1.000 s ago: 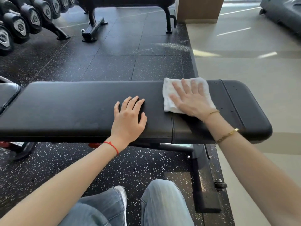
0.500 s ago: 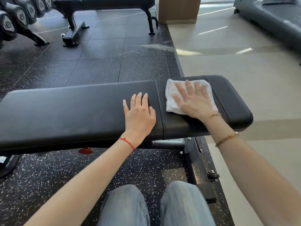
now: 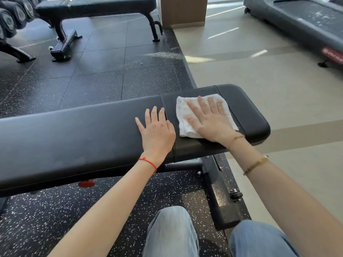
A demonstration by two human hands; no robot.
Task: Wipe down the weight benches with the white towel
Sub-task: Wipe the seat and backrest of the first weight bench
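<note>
A black padded weight bench (image 3: 74,134) runs across the view in front of me. On its short right-hand seat pad lies a folded white towel (image 3: 182,117). My right hand (image 3: 209,121) lies flat on the towel with the fingers spread, pressing it onto the pad. My left hand (image 3: 156,130) rests palm down on the long pad, just left of the seam between the two pads, and holds nothing.
A second black bench (image 3: 96,6) stands at the back on the dark rubber floor, next to a dumbbell rack (image 3: 11,21) at far left. A treadmill (image 3: 304,21) sits on the light floor at right. A wooden column (image 3: 182,11) stands behind. My knees (image 3: 172,230) are below the bench.
The towel and my right hand have shifted to the right along the bench onto the seat pad. My left hand has followed to the seam. The view has swung right.
</note>
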